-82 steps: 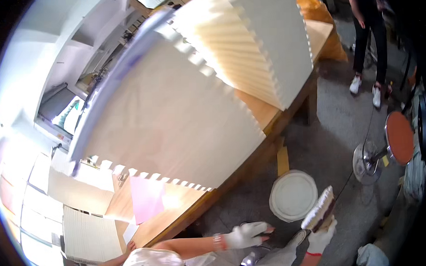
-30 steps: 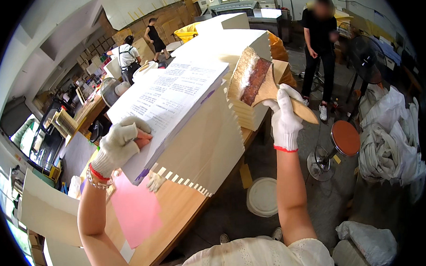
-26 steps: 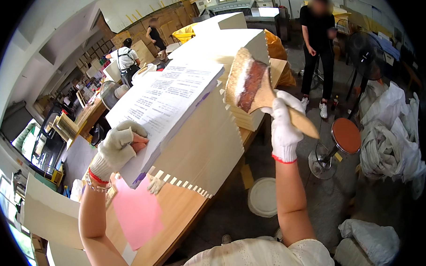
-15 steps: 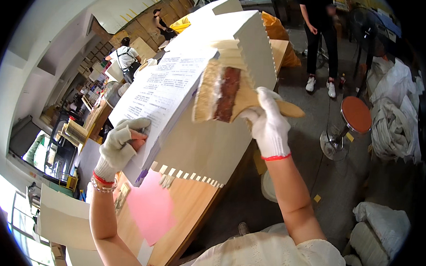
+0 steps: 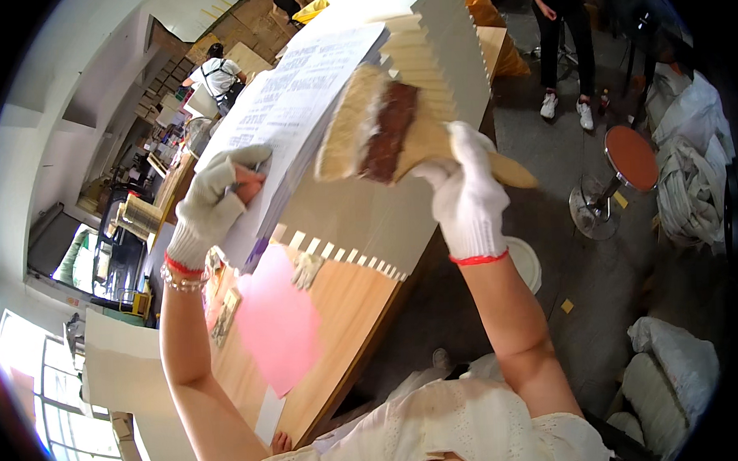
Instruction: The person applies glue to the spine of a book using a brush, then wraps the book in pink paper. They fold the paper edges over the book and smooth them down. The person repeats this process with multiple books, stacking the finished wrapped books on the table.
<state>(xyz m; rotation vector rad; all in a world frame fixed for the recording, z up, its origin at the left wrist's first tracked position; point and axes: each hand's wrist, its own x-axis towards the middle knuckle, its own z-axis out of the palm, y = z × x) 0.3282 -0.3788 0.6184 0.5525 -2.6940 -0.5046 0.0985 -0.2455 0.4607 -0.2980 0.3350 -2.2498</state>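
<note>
My left hand (image 5: pixel 215 202), in a white knitted glove with bare fingertips, is closed on the near left edge of a thick stack of printed sheets (image 5: pixel 287 99). The stack lies slanted on top of a tall pile of pale boards or paper (image 5: pixel 360 210). In my gloved right hand (image 5: pixel 468 190) is a wide flat brush (image 5: pixel 390 132), gripped by its wooden handle. The brush has pale bristles and a dark reddish-brown band. Its bristles are at the right side of the stack; whether they touch it I cannot tell.
Pink paper (image 5: pixel 279 323) and a crumpled glove (image 5: pixel 307 270) lie on the wooden table (image 5: pixel 351 312). A red-topped stool (image 5: pixel 631 158) stands on the floor at right, near white sacks (image 5: pixel 688 187). One person (image 5: pixel 564 45) stands beyond; another (image 5: pixel 220 77) is at far left.
The whole view has shifted, so the stack, pile and both hands sit higher in the picture. Both hands keep their hold; the brush stays beside the stack's right side.
</note>
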